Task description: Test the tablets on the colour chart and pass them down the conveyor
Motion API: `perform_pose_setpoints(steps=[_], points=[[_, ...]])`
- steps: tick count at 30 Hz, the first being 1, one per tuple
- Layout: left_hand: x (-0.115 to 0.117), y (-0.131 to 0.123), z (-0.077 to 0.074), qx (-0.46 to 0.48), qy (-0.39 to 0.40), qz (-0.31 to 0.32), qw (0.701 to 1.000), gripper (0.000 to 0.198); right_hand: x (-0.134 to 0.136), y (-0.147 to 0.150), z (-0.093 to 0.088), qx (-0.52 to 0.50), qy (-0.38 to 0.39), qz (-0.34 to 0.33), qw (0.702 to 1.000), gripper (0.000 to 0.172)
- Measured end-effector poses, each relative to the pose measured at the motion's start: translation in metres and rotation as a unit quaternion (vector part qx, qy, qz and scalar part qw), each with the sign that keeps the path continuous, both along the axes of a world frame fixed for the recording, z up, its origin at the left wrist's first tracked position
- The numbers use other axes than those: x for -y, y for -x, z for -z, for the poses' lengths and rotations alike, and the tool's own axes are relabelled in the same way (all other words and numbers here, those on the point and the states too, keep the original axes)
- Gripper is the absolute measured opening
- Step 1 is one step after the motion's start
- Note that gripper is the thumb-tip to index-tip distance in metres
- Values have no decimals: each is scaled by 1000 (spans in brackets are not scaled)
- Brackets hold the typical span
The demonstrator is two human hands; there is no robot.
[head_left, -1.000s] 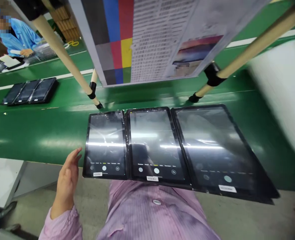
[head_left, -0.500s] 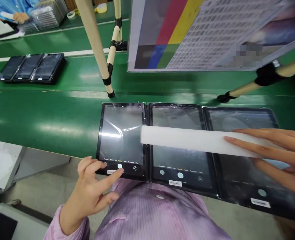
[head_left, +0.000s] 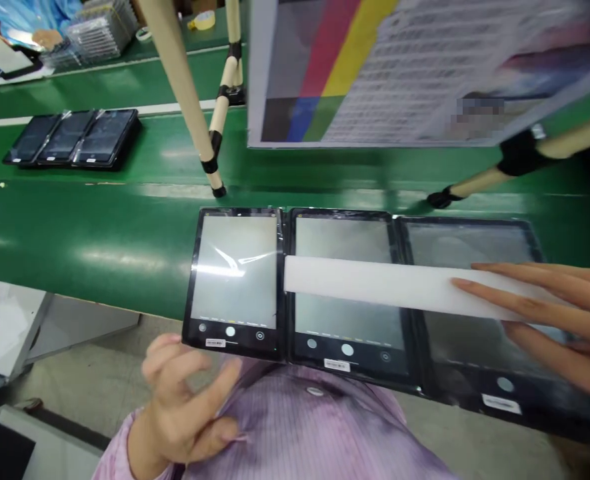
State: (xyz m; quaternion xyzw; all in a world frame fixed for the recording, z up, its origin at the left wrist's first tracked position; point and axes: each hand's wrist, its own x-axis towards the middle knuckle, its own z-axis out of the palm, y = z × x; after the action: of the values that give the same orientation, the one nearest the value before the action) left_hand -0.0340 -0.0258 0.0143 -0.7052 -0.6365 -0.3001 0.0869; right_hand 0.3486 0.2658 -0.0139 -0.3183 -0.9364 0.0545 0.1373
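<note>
Three black tablets lie side by side on a dark tray at the near edge of the green belt: the left tablet [head_left: 235,277], the middle tablet [head_left: 347,313] and the right tablet [head_left: 475,347]. Each screen shows a camera view. A long white foam strip [head_left: 375,283] lies across the middle and right tablets. My right hand [head_left: 545,320] rests on the strip's right end with fingers stretched flat. My left hand [head_left: 185,400] hovers just below the left tablet, fingers loosely spread and empty.
A colour test chart [head_left: 375,67] hangs above the belt on tan poles [head_left: 185,93]. Another tray of three tablets [head_left: 75,137] sits farther left on the green belt [head_left: 99,233]. A co-worker's hand and stacked trays [head_left: 99,30] are at the top left.
My left hand has drawn back from the left tablet's screen toward my body. That screen has turned brighter. The foam strip and my right hand have stayed in place.
</note>
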Motion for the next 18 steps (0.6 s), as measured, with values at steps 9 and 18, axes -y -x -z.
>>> perform_pose_setpoints(steps=[9, 18], points=[[-67, -79, 11, -74, 99, 161, 979, 36, 11, -117, 14, -25, -5, 66, 997, 45], [-81, -102, -4, -66, 103, 180, 976, 36, 33, -113, -2, -18, -107, 27, 994, 55]])
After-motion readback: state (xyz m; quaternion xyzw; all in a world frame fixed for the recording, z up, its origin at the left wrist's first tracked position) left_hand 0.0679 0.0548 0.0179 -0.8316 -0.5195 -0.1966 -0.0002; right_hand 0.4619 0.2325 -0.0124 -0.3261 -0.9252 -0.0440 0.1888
